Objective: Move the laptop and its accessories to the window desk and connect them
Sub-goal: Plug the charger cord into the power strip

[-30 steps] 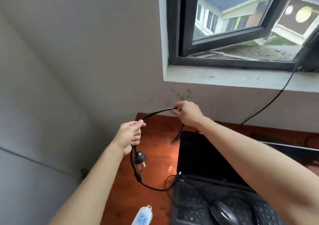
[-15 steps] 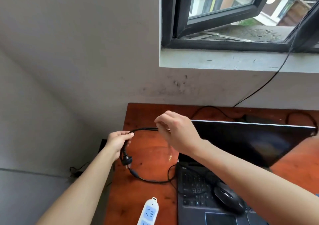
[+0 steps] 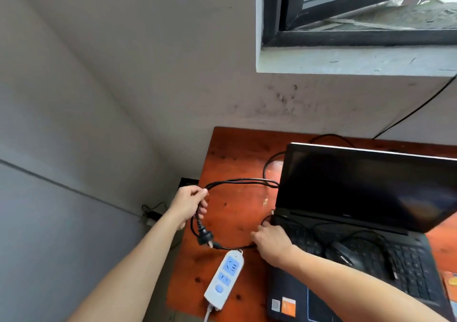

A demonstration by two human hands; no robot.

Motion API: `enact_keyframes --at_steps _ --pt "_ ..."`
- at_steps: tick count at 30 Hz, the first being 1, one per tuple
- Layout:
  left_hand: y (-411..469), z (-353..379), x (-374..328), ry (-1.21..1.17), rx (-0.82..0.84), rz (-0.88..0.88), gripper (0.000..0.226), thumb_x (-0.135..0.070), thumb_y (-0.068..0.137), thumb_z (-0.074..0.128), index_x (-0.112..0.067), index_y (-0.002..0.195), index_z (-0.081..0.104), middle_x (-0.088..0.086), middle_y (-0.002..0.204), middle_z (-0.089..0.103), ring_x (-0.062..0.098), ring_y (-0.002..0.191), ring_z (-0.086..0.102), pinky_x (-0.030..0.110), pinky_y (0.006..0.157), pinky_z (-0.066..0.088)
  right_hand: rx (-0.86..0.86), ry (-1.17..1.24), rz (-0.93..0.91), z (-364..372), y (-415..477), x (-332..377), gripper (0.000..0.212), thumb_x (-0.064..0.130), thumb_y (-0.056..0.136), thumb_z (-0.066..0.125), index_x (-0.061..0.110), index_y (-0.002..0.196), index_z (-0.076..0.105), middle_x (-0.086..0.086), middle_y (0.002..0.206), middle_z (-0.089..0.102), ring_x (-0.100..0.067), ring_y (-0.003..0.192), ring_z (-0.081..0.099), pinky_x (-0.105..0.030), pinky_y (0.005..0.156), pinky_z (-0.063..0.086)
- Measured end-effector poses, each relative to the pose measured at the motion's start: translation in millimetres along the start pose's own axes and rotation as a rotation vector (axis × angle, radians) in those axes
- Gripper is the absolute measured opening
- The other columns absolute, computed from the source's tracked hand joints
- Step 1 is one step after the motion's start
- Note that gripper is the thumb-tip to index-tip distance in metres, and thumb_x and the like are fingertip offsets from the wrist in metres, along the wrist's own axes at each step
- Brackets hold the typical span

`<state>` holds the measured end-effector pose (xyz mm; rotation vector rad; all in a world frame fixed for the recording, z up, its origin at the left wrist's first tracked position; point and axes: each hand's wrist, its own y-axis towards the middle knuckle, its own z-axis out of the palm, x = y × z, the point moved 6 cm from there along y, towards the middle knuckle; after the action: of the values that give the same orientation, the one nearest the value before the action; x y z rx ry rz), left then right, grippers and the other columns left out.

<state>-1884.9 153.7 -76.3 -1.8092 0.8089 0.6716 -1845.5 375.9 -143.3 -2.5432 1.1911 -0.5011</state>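
An open black laptop (image 3: 366,193) stands on the reddish wooden desk (image 3: 232,213) under the window. A black mouse (image 3: 340,253) with its cable lies on the keyboard. My left hand (image 3: 189,204) grips the black power cord (image 3: 242,180) near its end, and the plug (image 3: 205,237) dangles just below that hand. My right hand (image 3: 270,243) rests at the laptop's left front corner, fingers closed on a thin black cable (image 3: 235,247) there. A white and blue power strip (image 3: 225,277) lies on the desk just below the plug.
The window sill (image 3: 346,60) juts out above the desk. A thin black wire (image 3: 415,110) runs down the wall from the window. The desk's left edge meets a gap by the wall, with a small black item and wires (image 3: 153,213) on the floor.
My view tilted down. My right hand let go of the upper cord and dropped to the cable by the laptop's left corner. My left hand lowered with the plug toward the power strip.
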Motion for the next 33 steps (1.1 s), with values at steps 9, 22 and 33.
enact_keyframes --at_steps 9,22,33 --pt "-12 -24 -7 -0.253 0.071 -0.155 0.026 -0.045 0.093 0.053 -0.021 0.090 0.063 0.001 0.069 0.059 0.019 0.067 0.056 0.035 0.071 0.038 -0.362 0.310 0.079 -62 -32 -36 0.023 0.042 0.089 0.047 0.023 0.093 0.060 0.006 0.091 0.068 -0.018 0.087 0.062 -0.033 0.070 0.047" --pt "80 -35 10 -0.099 0.028 -0.131 0.019 0.000 0.093 0.051 -0.011 0.095 0.066 0.005 0.062 0.054 0.013 0.048 0.045 0.022 0.043 0.038 -0.807 1.600 0.934 -86 -45 -66 0.057 0.045 0.083 0.068 0.020 0.039 0.041 0.006 0.043 0.031 -0.011 0.039 0.026 -0.022 0.039 0.021" --pt "52 5 62 0.194 0.452 -0.185 0.017 0.012 0.085 0.055 0.001 0.094 0.064 0.017 0.069 0.062 0.022 0.058 0.057 0.029 0.057 0.049 -0.749 1.410 0.665 -104 -7 -15 0.017 0.013 0.095 0.056 0.020 0.090 0.070 0.000 0.062 0.059 -0.012 0.053 0.053 -0.020 0.046 0.040"
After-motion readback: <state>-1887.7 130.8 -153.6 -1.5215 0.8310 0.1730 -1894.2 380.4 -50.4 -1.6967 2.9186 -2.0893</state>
